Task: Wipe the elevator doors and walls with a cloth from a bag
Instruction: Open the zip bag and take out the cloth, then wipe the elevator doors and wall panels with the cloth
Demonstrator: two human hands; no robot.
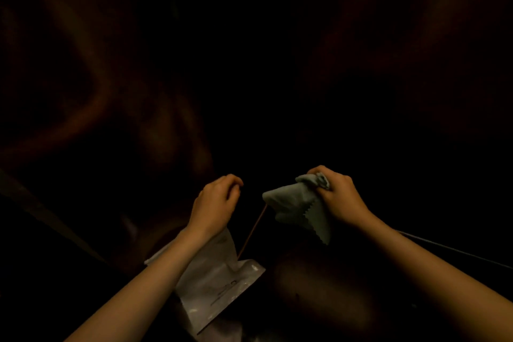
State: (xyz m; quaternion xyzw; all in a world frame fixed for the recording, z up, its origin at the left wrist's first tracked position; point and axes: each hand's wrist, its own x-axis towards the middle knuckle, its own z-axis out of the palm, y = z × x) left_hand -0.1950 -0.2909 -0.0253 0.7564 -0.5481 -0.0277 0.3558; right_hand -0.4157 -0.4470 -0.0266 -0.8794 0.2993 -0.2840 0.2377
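Light: I see very little; the surroundings are near black, with only faint reddish streaks, so I cannot make out doors or walls.
Left hand (216, 200): my fingers are curled shut, pinching the top of a thin cord (252, 230) that runs down to the bag.
Bag (219, 283): white and flat, hanging below my left wrist, partly hidden behind the forearm; faint dark marks on its face, too dim to read.
Right hand (337, 197): fingers clenched around one bunched corner of the cloth.
Cloth (298, 208): grey-green with a zigzag edge, out of the bag, drooping from my right fist between the two hands, just beside the cord.
Hands: near each other, apart, at about the same height.
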